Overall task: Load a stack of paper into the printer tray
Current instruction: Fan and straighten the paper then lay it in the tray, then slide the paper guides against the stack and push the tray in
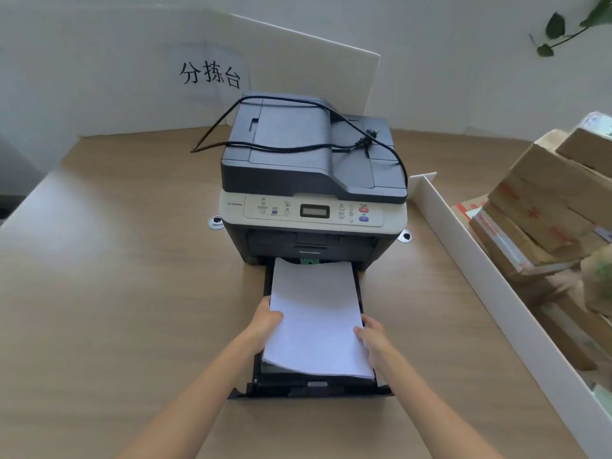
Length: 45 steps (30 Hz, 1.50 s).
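A grey and cream printer (313,180) stands on the wooden table, its black paper tray (311,387) pulled out toward me. A white stack of paper (314,316) lies over the tray, its far end reaching the printer's slot and its near end slightly raised. My left hand (266,321) grips the stack's left edge, thumb on top. On the opposite edge my right hand (372,339) holds it the same way. The tray floor under the paper is mostly hidden.
A black power cord (318,140) lies looped on the printer's lid. A white divider board (490,286) runs along the right, with cardboard boxes (546,207) piled beyond it. A white panel with a paper sign (210,74) stands behind the printer. Bare wooden table (116,260) spreads left.
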Available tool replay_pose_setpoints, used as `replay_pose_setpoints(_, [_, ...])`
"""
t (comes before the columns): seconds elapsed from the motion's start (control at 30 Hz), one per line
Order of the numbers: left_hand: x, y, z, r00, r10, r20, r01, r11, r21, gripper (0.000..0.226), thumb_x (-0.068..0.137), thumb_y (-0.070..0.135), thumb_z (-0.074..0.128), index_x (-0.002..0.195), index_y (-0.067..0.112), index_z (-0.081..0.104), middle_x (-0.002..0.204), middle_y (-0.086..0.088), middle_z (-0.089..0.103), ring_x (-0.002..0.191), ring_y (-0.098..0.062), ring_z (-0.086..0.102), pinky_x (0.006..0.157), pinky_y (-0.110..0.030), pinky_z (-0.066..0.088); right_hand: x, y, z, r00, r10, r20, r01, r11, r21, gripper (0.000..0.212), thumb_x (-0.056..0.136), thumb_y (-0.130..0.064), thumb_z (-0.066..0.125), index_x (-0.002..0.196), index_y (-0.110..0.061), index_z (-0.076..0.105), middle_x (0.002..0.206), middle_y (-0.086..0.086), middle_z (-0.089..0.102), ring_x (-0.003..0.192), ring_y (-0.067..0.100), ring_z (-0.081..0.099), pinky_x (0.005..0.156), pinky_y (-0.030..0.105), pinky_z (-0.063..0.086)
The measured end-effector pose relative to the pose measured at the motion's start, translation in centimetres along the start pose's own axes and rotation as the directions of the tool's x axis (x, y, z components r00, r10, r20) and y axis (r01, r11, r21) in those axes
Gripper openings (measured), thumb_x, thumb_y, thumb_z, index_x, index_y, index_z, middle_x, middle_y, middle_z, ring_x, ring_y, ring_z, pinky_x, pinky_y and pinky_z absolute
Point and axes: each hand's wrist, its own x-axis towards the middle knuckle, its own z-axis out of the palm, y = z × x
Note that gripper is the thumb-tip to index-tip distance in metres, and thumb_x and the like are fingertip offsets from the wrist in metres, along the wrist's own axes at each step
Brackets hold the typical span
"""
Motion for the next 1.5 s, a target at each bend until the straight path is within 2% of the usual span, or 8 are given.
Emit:
replay_pose_setpoints(0.33, [2.8, -1.0, 1.3, 0.991, 0.083, -0.1, -0.082, 0.997, 0.011, 0.054, 0.092, -0.001, 0.036, 0.142, 0.016, 0.029, 0.137, -0.01, 0.049, 0.11, -0.024, 0.052, 0.087, -0.033, 0.045, 3.4, -1.0, 0.5, 0.996, -0.082, -0.031, 0.078, 0.992, -0.094, 0.045, 0.095, 0.003, 0.038, 0.14, -0.004, 0.036, 0.133, 0.021, 0.053, 0.12, 0.039, 0.051, 0.101, 0.042, 0.041])
replay_pose_setpoints(0.53, [3.4, -1.8, 2.3, 0.981, 0.119, -0.153, -0.111, 0.992, 0.06, 0.052, 0.094, -0.001, 0.033, 0.143, 0.017, 0.027, 0.134, -0.004, 0.047, 0.083, -0.005, 0.048, 0.059, -0.013, 0.034, 4.7, -0.1, 1.2, 0.988, -0.149, -0.033, 0.141, 0.976, -0.163, 0.043, 0.095, 0.003, 0.038, 0.136, -0.005, 0.04, 0.115, 0.02, 0.061, 0.073, 0.015, 0.056, 0.055, 0.01, 0.047])
replay_pose_setpoints(0.63, [3.5, -2.4, 2.8, 0.974, 0.135, -0.184, -0.124, 0.99, 0.072, 0.053, 0.094, -0.002, 0.031, 0.143, 0.016, 0.026, 0.133, -0.004, 0.049, 0.075, 0.008, 0.043, 0.059, -0.01, 0.033, 5.0, 0.7, 1.6, 0.99, -0.138, -0.038, 0.13, 0.977, -0.172, 0.043, 0.096, 0.0, 0.039, 0.137, -0.008, 0.04, 0.112, 0.015, 0.062, 0.089, 0.022, 0.058, 0.068, 0.022, 0.048])
replay_pose_setpoints(0.8, [3.7, -3.1, 3.5, 0.965, 0.131, -0.225, -0.103, 0.986, 0.135, 0.053, 0.094, -0.002, 0.032, 0.143, 0.019, 0.027, 0.131, -0.007, 0.055, 0.067, -0.006, 0.051, 0.053, -0.016, 0.038, 5.2, 1.5, 2.1, 0.982, -0.185, -0.027, 0.175, 0.96, -0.217, 0.041, 0.094, 0.003, 0.039, 0.134, -0.008, 0.042, 0.117, 0.019, 0.062, 0.095, 0.023, 0.056, 0.07, 0.021, 0.046])
replay_pose_setpoints(0.9, [4.0, -3.4, 3.4, 0.966, 0.109, -0.233, -0.071, 0.984, 0.166, 0.053, 0.094, -0.002, 0.032, 0.143, 0.016, 0.027, 0.13, -0.008, 0.056, 0.064, -0.008, 0.052, 0.054, -0.02, 0.041, 5.5, 1.8, 2.3, 0.979, -0.201, -0.015, 0.191, 0.948, -0.253, 0.042, 0.094, 0.001, 0.039, 0.135, -0.008, 0.041, 0.124, 0.019, 0.06, 0.107, 0.028, 0.058, 0.091, 0.035, 0.048])
replay_pose_setpoints(1.0, [4.4, -3.8, 2.9, 0.968, 0.131, -0.215, -0.087, 0.976, 0.201, 0.054, 0.092, -0.004, 0.033, 0.144, 0.011, 0.026, 0.136, -0.012, 0.052, 0.094, -0.018, 0.06, 0.084, -0.031, 0.051, 5.4, 2.2, 2.4, 0.974, -0.228, 0.019, 0.222, 0.925, -0.309, 0.046, 0.094, -0.002, 0.041, 0.14, -0.007, 0.035, 0.136, 0.014, 0.052, 0.119, 0.025, 0.052, 0.104, 0.034, 0.041])
replay_pose_setpoints(1.13, [4.2, -4.1, 3.0, 0.969, 0.143, -0.199, -0.085, 0.958, 0.273, 0.059, 0.093, -0.002, 0.035, 0.148, 0.007, 0.016, 0.152, -0.013, 0.033, 0.137, -0.027, 0.036, 0.114, -0.038, 0.031, 4.9, 2.6, 2.5, 0.96, -0.272, 0.062, 0.275, 0.884, -0.378, 0.052, 0.095, -0.001, 0.038, 0.145, -0.008, 0.025, 0.141, 0.008, 0.045, 0.127, 0.025, 0.046, 0.099, 0.021, 0.031])
replay_pose_setpoints(1.5, [2.1, -5.7, 4.1, 0.948, 0.267, -0.171, -0.174, 0.889, 0.423, 0.062, 0.094, -0.002, 0.03, 0.148, 0.002, -0.001, 0.16, -0.011, 0.002, 0.147, -0.021, 0.007, 0.111, -0.019, 0.008, 3.5, 4.8, 1.7, 0.872, -0.483, 0.079, 0.464, 0.763, -0.45, 0.056, 0.089, 0.002, 0.035, 0.143, -0.015, 0.033, 0.13, -0.004, 0.053, 0.119, 0.017, 0.05, 0.102, 0.026, 0.038])
